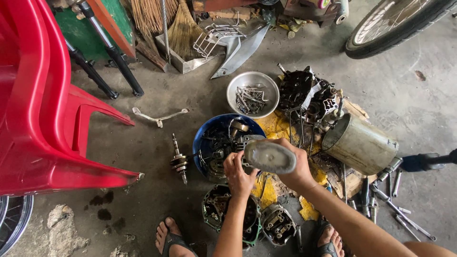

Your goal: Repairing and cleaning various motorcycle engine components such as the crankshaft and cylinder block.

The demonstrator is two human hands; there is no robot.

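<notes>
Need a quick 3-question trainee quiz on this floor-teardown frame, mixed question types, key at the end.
1. True or false: the right hand holds a grey metal cover over the blue bowl.
2. What lies in the silver bowl? A) bolts and small metal parts B) rags C) oil
3. Which hand is at the cover's lower left edge?

Key: 1 true; 2 A; 3 the left hand.
</notes>
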